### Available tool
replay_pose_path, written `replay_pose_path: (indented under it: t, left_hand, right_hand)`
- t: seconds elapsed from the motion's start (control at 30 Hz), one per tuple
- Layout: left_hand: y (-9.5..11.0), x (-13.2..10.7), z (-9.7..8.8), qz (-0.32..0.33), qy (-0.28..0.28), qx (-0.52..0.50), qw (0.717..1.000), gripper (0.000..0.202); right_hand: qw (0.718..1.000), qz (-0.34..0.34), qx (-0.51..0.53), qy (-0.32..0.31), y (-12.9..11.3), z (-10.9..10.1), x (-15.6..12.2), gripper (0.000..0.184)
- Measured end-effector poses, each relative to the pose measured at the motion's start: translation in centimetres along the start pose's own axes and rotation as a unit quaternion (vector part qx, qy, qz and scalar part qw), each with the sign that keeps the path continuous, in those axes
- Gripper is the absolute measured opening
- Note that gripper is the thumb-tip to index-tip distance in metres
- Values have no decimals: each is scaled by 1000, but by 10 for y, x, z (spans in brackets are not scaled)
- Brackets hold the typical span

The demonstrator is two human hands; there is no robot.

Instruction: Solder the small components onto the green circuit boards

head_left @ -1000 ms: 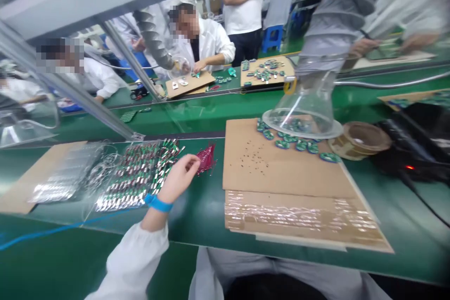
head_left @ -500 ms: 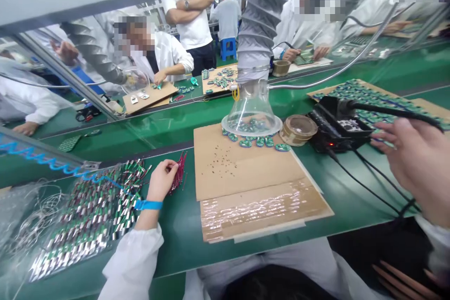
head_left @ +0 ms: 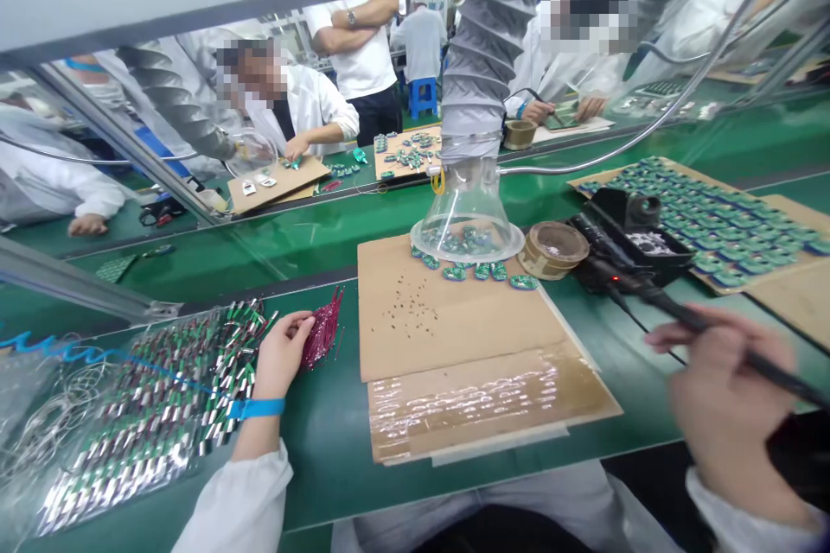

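My left hand (head_left: 280,356), with a blue wrist strap, rests on the green bench and pinches at a bundle of red wires (head_left: 322,332). To its left lies a spread of small green and silver parts (head_left: 156,397). My right hand (head_left: 726,404), blurred at the lower right, grips a black soldering iron (head_left: 654,301) whose tip points toward the stand. A cardboard sheet (head_left: 454,320) lies between both hands. Small green circuit boards (head_left: 483,271) sit at its far edge under a clear fume hood (head_left: 467,216).
A soldering station (head_left: 626,233) and a brown tape roll (head_left: 552,247) stand right of the hood. A tray of green boards (head_left: 706,207) lies far right. A metal frame post (head_left: 78,289) crosses the left. Other people in white coats work across the bench.
My right hand has dropped lower and nearer with the soldering iron. My left hand has stayed at the red wires. The view shifted slightly.
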State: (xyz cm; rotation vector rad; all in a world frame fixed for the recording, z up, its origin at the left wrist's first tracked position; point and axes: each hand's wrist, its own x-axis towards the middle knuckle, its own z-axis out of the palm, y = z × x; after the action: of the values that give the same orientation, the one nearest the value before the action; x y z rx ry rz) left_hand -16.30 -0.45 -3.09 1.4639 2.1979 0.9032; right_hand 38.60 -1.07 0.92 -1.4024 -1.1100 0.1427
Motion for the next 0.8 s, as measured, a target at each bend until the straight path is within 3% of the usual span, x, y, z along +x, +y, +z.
replay_pose_path:
  t: [0.07, 0.13, 0.17, 0.27, 0.37, 0.43, 0.53, 0.7, 0.8]
  left_hand:
    - [-2, -1, 2, 8, 0, 9, 1000, 46]
    - [-3, -1, 3, 22, 3, 20, 1000, 45]
    - [-3, -1, 3, 31, 6, 24, 999, 44]
    - [-2, -2, 4, 60, 15, 29, 998, 41]
    - [-1, -4, 6, 84, 25, 26, 996, 38]
    - [0, -5, 6, 94, 32, 23, 995, 36]
    - [2, -7, 4, 103, 41, 18, 994, 31]
    - [17, -18, -1, 109, 53, 4, 993, 28]
    - [37, -33, 5, 128, 11, -29, 991, 28]
  right_hand:
    - [984, -39, 55, -167, -1, 13, -27, 37]
    - [943, -100, 32, -316, -9, 37, -37, 38]
    - [927, -124, 28, -352, -15, 52, -37, 33]
    - [895, -218, -8, -389, -31, 107, -28, 20]
    - [876, -246, -13, -415, -36, 159, -20, 23]
    - [869, -259, -19, -421, -32, 182, -22, 26]
    - [860, -270, -10, -432, -25, 189, -38, 27]
    - [823, -281, 41, -491, -27, 160, -73, 23]
    - [826, -270, 54, -491, -33, 150, -84, 27]
